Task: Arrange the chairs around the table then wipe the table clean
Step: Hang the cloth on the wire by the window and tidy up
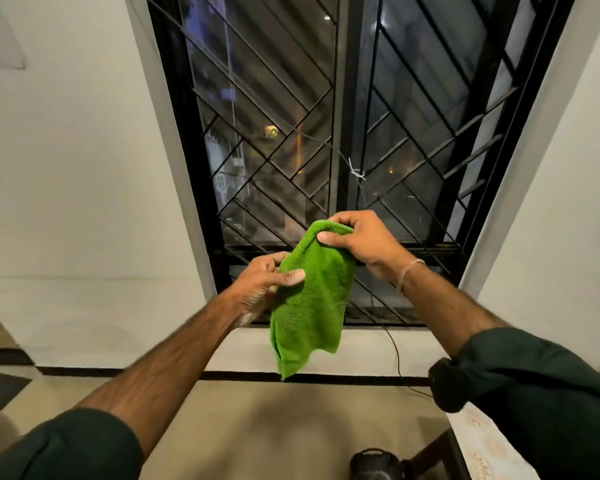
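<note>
- My right fingers (pixel 329 237) curl over the top of the green cloth (pixel 312 306) and pinch its upper fold, thumb in front.
- My left fingers (pixel 293 276) pinch the cloth's left edge lower down. The thumb lies flat on the front, and the other fingertips are hidden behind the fabric.
- The cloth hangs folded in the air between both grips, with its bottom corner loose.
- A thin band (pixel 409 271) circles my right wrist, and dark sleeves (pixel 534 393) are pushed up both forearms.
- Behind the cloth is a window with a black grille (pixel 291 133). Outside it is dark, with a few blurred lights.
- A black cable (pixel 397 358) runs down the wall under the sill.
- At the lower right a pale patterned surface (pixel 482 441) is cut off by the frame, and I cannot tell whether it is the desk.
- A dark round object (pixel 374 462) at the bottom edge is cut off and hard to make out.
</note>
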